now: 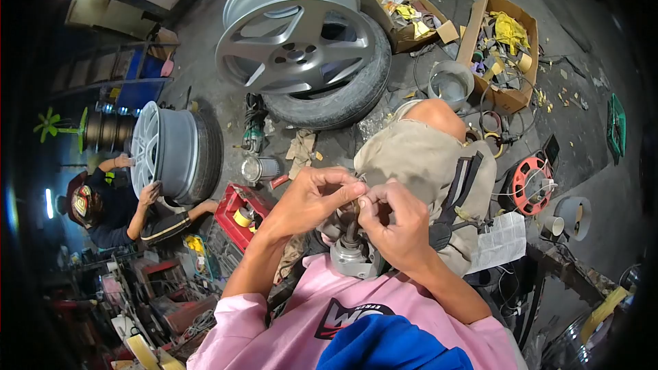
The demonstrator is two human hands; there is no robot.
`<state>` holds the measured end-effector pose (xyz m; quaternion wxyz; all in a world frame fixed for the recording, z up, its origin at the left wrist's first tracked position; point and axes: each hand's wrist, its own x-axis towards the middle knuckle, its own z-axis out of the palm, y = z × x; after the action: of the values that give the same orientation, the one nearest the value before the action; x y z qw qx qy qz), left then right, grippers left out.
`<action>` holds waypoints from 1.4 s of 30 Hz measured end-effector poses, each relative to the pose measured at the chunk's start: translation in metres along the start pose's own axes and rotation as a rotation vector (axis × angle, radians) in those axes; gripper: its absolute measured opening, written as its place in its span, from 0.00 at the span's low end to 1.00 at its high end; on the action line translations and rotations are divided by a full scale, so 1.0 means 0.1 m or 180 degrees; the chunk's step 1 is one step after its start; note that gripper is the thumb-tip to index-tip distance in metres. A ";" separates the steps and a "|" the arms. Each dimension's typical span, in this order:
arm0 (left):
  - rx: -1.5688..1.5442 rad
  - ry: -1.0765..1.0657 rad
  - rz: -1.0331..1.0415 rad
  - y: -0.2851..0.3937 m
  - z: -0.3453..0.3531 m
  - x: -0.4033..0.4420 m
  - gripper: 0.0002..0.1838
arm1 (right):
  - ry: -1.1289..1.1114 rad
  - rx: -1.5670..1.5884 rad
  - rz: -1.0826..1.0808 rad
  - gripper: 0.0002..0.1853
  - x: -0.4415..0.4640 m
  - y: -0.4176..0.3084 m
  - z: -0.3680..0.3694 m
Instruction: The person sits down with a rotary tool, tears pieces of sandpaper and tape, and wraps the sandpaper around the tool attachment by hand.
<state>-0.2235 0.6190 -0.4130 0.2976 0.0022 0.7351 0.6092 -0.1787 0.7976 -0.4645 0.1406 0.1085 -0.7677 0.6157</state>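
My left hand (317,199) and my right hand (397,218) meet fingertip to fingertip above my lap. Both are closed in a pinch; whatever they hold between them is too small to name. Just below the fingers, a grey metal tool body with a shaft (353,259) stands against my pink shirt (301,301), partly hidden by my hands. My bent leg in beige trousers (418,147) lies beyond the right hand.
Ahead, a silver alloy wheel (296,48) rests on a tire (370,89). Cardboard boxes (526,99) of scraps, a bucket (450,83) and an orange cable reel (532,186) sit rightward. Leftward are a red toolbox (236,216) and another person (110,212) holding a wheel (177,147).
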 end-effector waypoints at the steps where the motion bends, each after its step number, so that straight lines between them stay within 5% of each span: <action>1: -0.0012 0.0019 -0.0001 0.00 0.00 0.00 0.13 | -0.0039 0.0335 0.0424 0.07 -0.01 0.01 0.00; 5: 0.0057 -0.0119 0.0042 -0.04 -0.03 0.04 0.12 | -0.0129 0.1158 0.1346 0.08 -0.10 0.06 -0.02; 6: 0.0059 -0.0198 0.0144 -0.07 -0.04 0.05 0.11 | 0.0034 0.0695 0.0734 0.08 -0.08 0.04 -0.03; 9: 0.0246 -0.0293 0.0260 -0.05 -0.04 0.07 0.11 | 0.0183 0.0368 0.0301 0.07 -0.09 0.04 -0.05; 21: 0.0635 0.0254 -0.0144 0.07 -0.09 -0.05 0.12 | 0.0354 0.0345 0.0625 0.05 -0.15 0.29 -0.20; 27: -0.0337 0.0454 -0.0196 -0.24 -0.48 0.03 0.17 | 0.0154 0.0247 0.0721 0.01 -0.14 0.29 -0.30; 32: 0.0464 0.1856 -0.0476 -2.08 -1.30 0.23 0.18 | -0.0162 0.0120 0.0688 0.03 -0.12 0.25 -0.26; 34: 0.1905 0.1899 -0.0660 -3.18 -1.63 0.14 0.15 | -0.0214 0.0077 0.0710 0.03 -0.15 0.27 -0.22; 36: 0.1943 0.2129 -0.1053 -3.92 -1.52 -0.07 0.14 | -0.0195 -0.0128 0.0754 0.03 -0.20 0.33 -0.21; 38: 0.2398 0.1564 -0.1929 -4.64 -1.39 -0.22 0.17 | -0.0237 -0.0213 0.0762 0.02 -0.23 0.37 -0.21; 40: 0.2454 0.1122 -0.2111 -4.60 -1.04 -0.43 0.19 | -0.0148 -0.0412 0.0668 0.02 -0.22 0.37 -0.16; 42: 0.2202 0.1144 -0.2099 -5.42 -0.86 -0.62 0.18 | -0.0252 -0.0473 0.0652 0.02 -0.21 0.38 -0.14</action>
<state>-0.0157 0.3797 -0.8658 0.3246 -0.2363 0.8949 0.1946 -0.1709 0.8192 -0.5035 0.0542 0.0432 -0.8232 0.5636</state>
